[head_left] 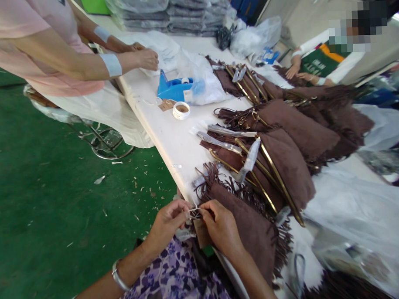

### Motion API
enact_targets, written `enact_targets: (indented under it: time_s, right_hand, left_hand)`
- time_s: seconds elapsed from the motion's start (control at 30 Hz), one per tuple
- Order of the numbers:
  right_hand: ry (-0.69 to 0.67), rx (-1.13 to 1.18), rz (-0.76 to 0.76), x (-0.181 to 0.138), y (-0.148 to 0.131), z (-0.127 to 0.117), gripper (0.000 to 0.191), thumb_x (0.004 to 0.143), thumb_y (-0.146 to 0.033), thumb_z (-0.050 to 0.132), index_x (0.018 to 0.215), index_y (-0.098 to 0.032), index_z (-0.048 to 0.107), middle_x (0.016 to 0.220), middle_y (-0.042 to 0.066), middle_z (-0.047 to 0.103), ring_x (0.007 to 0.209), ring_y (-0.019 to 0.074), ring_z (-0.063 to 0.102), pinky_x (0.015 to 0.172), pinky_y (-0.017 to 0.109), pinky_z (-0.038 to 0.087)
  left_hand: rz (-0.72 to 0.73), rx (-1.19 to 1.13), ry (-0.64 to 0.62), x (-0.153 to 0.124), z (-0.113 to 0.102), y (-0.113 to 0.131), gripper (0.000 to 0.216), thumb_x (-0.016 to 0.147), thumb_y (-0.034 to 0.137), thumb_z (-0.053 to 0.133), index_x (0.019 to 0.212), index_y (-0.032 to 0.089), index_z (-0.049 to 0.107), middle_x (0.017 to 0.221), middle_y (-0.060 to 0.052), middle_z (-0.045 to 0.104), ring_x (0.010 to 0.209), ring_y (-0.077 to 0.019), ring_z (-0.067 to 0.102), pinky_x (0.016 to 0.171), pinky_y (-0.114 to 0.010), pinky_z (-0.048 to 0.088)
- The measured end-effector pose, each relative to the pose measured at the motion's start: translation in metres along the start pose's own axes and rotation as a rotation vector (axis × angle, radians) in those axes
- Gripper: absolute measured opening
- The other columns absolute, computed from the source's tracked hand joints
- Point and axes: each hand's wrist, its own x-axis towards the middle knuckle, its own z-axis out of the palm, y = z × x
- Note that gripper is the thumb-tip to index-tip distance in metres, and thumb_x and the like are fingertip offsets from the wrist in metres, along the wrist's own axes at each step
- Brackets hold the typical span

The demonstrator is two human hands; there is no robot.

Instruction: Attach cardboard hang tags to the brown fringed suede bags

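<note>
Left hand and right hand: each grip pinches the thin white string, by the near edge of the counter. Brown card tag sits at 5 o'clock of the string; attachment cannot be told. Fringed brown bag lies at 3 o'clock of the right hand. Judgement: best kept lightly taut, pinches close, clear of the fringe at 1 o'clock.
</note>
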Motion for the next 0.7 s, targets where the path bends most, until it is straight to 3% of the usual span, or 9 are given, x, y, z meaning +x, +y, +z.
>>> enact_targets:
  time_s: [0.13,0.27,0.37,0.43,0.57,0.7]
  right_hand:
    - [-0.009,-0.130,-0.058,-0.006,0.001,0.003,0.014,0.088,-0.013,0.050,0.089,-0.021,0.062,0.088,0.001,0.063,0.080,0.0165,0.060,0.073,0.027,0.043]
    - [0.023,-0.159,-0.130,-0.024,-0.001,-0.004,0.027,0.088,-0.013,0.049,0.113,-0.021,0.056,0.107,0.006,0.062,0.094,0.0188,0.061,0.081,0.029,0.048]
    - [-0.114,-0.202,-0.328,-0.042,-0.005,-0.013,0.045,0.083,-0.004,0.044,0.124,-0.022,0.052,0.132,0.009,0.052,0.119,0.0203,0.052,0.101,0.035,0.043]
    - [-0.213,-0.265,-0.390,-0.048,-0.006,-0.013,0.052,0.079,0.000,0.045,0.125,-0.024,0.054,0.137,0.008,0.050,0.122,0.0219,0.049,0.105,0.040,0.041]
    - [-0.138,-0.205,-0.343,-0.047,-0.001,-0.002,0.030,0.089,-0.007,0.049,0.110,-0.024,0.063,0.121,0.006,0.061,0.108,0.0204,0.057,0.096,0.037,0.047]
    - [-0.059,-0.004,-0.282,-0.037,-0.001,0.005,0.023,0.097,-0.015,0.045,0.105,-0.024,0.065,0.104,0.005,0.064,0.095,0.0150,0.061,0.082,0.025,0.049]
  left_hand:
    - [-0.175,-0.157,-0.207,0.002,-0.001,0.005,0.015,0.083,0.030,0.060,0.079,0.015,0.058,0.064,0.002,0.055,0.043,-0.0047,0.037,0.042,-0.019,0.021]
    - [-0.268,-0.225,-0.265,0.006,-0.008,0.005,0.015,0.078,0.027,0.067,0.081,0.014,0.058,0.064,0.002,0.053,0.042,-0.0038,0.037,0.040,-0.018,0.019]
    - [-0.279,-0.185,-0.295,0.007,-0.016,0.003,0.019,0.076,0.027,0.072,0.081,0.014,0.060,0.060,0.004,0.049,0.043,-0.0035,0.036,0.041,-0.018,0.021]
    - [-0.303,-0.178,-0.304,0.006,-0.020,0.005,0.020,0.076,0.029,0.073,0.078,0.013,0.061,0.056,0.005,0.047,0.042,-0.0036,0.035,0.041,-0.017,0.021]
    - [-0.343,-0.283,-0.297,0.002,-0.026,0.013,0.021,0.079,0.031,0.071,0.077,0.011,0.065,0.059,0.002,0.051,0.042,-0.0024,0.038,0.041,-0.015,0.022]
    - [-0.330,-0.356,-0.269,-0.002,-0.033,0.014,0.027,0.080,0.029,0.068,0.100,0.011,0.070,0.060,-0.002,0.060,0.039,-0.0041,0.043,0.038,-0.015,0.026]
